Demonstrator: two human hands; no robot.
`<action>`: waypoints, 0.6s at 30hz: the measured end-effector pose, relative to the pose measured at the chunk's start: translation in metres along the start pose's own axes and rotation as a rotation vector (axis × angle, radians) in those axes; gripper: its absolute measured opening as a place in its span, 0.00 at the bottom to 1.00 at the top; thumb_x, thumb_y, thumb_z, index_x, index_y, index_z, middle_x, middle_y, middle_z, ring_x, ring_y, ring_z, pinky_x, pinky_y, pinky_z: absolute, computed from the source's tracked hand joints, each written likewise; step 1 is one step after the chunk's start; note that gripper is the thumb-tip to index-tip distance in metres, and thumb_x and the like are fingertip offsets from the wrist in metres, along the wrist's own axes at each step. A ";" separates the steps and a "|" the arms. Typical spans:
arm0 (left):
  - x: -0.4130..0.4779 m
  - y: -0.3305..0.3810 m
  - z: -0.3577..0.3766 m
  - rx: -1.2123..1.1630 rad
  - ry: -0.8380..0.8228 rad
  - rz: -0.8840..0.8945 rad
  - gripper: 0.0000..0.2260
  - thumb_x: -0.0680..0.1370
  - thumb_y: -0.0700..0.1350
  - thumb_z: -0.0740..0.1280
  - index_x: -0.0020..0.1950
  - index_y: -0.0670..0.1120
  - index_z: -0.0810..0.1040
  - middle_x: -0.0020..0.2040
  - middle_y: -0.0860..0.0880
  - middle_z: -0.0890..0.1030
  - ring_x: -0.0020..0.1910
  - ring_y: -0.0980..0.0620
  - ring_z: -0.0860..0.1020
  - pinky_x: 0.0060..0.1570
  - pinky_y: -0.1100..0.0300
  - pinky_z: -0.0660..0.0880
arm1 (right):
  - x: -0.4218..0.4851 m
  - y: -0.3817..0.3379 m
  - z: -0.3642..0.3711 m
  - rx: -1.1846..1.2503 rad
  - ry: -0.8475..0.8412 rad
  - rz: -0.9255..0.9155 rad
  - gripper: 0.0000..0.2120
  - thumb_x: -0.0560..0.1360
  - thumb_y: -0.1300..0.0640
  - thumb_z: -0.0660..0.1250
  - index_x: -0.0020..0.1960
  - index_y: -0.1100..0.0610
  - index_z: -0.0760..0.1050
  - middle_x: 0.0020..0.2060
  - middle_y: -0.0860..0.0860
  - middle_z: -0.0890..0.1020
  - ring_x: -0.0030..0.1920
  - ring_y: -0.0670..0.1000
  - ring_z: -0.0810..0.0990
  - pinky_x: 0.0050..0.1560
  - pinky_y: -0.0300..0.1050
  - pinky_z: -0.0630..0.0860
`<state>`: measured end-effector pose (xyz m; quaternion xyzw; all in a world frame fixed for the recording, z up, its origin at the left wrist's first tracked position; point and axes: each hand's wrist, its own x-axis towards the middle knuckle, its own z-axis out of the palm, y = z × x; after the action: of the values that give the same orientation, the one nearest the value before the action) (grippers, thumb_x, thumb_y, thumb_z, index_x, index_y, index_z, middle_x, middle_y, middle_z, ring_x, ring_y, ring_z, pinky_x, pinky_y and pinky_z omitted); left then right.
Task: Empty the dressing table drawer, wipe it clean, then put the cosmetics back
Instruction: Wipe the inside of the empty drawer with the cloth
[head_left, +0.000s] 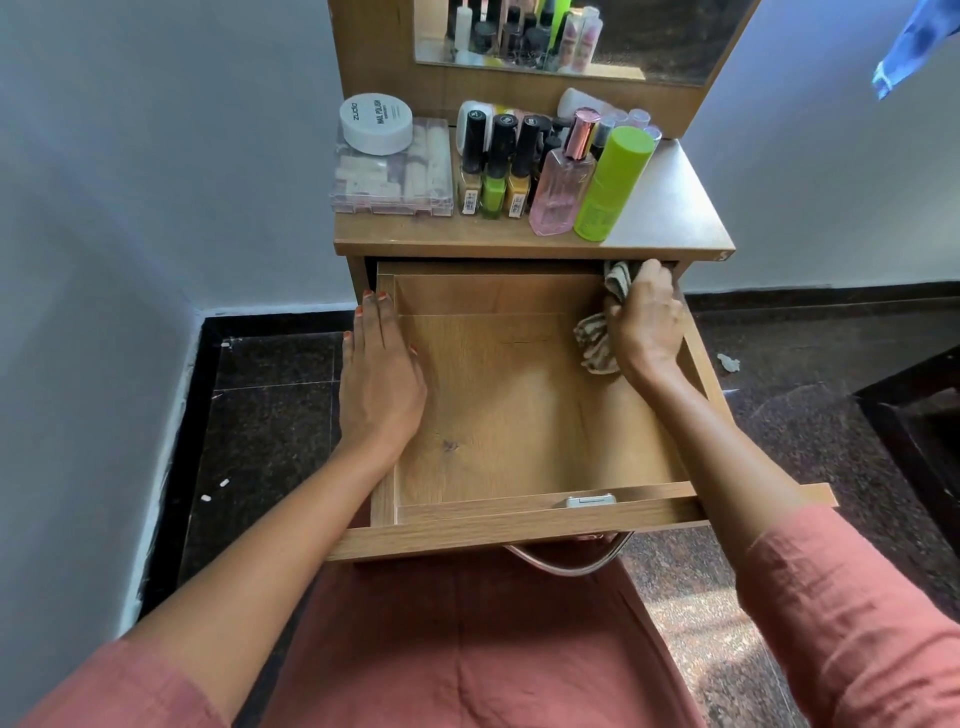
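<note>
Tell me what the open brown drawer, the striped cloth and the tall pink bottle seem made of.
Open brown drawer: wood-look laminated board, probably; matte, with printed-looking grain. Striped cloth: soft woven fabric, crumpled in folds. Tall pink bottle: see-through glass or plastic, glossy, shiny metallic cap.

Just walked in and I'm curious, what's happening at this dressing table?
A person is wiping out the pulled-out drawer. Their right hand grips a cloth at the drawer's far right corner, and the left hand rests flat on its left edge. No cosmetics are in the drawer; they stand on the tabletop above, not yet put back.
</note>
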<state>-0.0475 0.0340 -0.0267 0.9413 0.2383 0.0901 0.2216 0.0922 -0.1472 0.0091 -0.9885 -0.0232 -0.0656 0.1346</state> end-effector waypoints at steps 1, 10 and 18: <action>0.000 0.000 0.000 -0.008 -0.002 0.000 0.24 0.81 0.40 0.51 0.75 0.40 0.47 0.77 0.43 0.50 0.76 0.47 0.49 0.74 0.54 0.47 | -0.001 -0.005 0.002 0.066 -0.022 0.004 0.16 0.75 0.62 0.62 0.60 0.66 0.64 0.60 0.63 0.72 0.59 0.65 0.74 0.56 0.55 0.71; -0.001 -0.001 -0.002 -0.063 0.012 0.004 0.24 0.81 0.38 0.51 0.75 0.41 0.48 0.77 0.44 0.50 0.76 0.47 0.51 0.74 0.54 0.48 | -0.036 -0.079 0.034 0.432 -0.142 -0.255 0.17 0.75 0.62 0.63 0.61 0.66 0.65 0.61 0.62 0.67 0.58 0.62 0.71 0.56 0.52 0.68; 0.001 -0.001 -0.001 -0.059 0.000 -0.001 0.27 0.80 0.41 0.55 0.75 0.41 0.47 0.77 0.44 0.50 0.76 0.48 0.49 0.74 0.53 0.46 | -0.054 -0.117 0.061 0.170 -0.083 -0.753 0.16 0.71 0.68 0.64 0.59 0.64 0.73 0.56 0.61 0.76 0.42 0.57 0.82 0.36 0.50 0.82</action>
<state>-0.0470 0.0357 -0.0258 0.9342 0.2361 0.0968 0.2493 0.0393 -0.0202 -0.0253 -0.8978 -0.3953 -0.0681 0.1815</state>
